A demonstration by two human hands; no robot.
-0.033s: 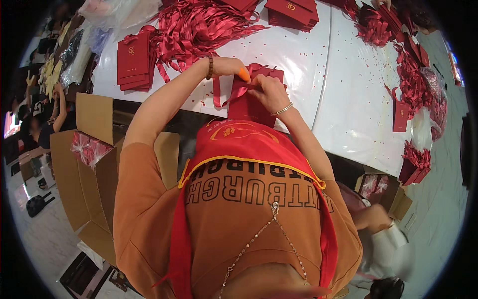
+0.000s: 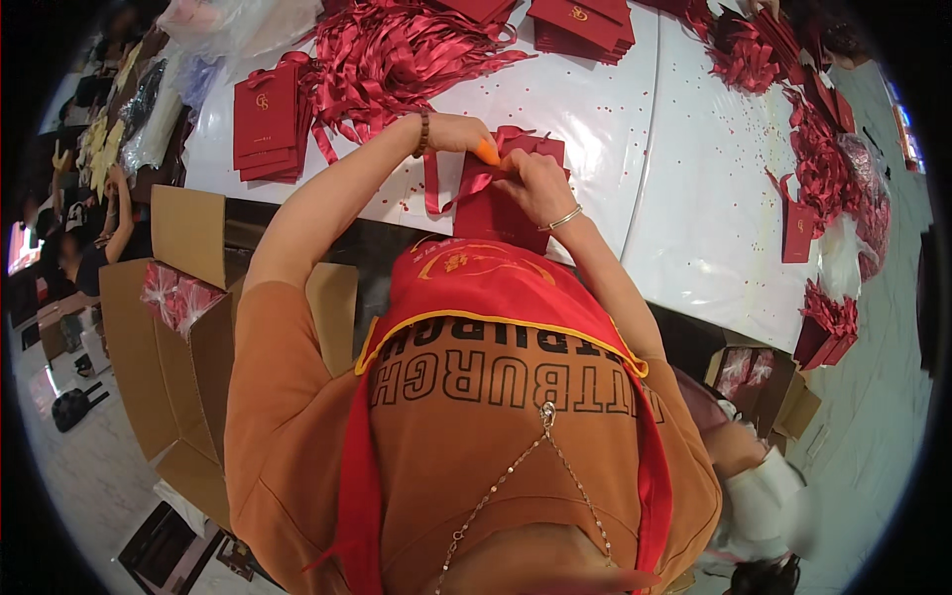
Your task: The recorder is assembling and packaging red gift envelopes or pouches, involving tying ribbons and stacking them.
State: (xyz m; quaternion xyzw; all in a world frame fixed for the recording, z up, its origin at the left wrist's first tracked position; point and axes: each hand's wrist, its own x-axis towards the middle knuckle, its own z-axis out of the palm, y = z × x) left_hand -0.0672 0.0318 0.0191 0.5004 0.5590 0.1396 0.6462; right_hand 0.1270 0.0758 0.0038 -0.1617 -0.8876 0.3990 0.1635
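Note:
A dark red paper gift bag [image 2: 496, 213] lies at the near edge of the white table in front of me. Over its upper part, a red satin ribbon [image 2: 476, 182] is pinched between my two hands, and a loop of it hangs to the left. My left hand [image 2: 458, 135], with an orange cover on a fingertip, has its fingers closed on the ribbon. My right hand [image 2: 537, 186] bends over the bag from the right, thumb and fingers pinched on the same ribbon. The exact crossing of the ribbon is hidden by my fingers.
Left of my hands, a stack of red bags [image 2: 268, 124] stands beside a heap of loose red ribbons [image 2: 397, 59]. Another bag stack [image 2: 585, 28] sits farther back. Ribboned bags [image 2: 818, 169] line the right side. An open cardboard box [image 2: 159, 357] stands at lower left; a person is at lower right.
My hands stay almost in place on the ribbon. At the lower right, the other person's arm and white sleeve have shifted slightly.

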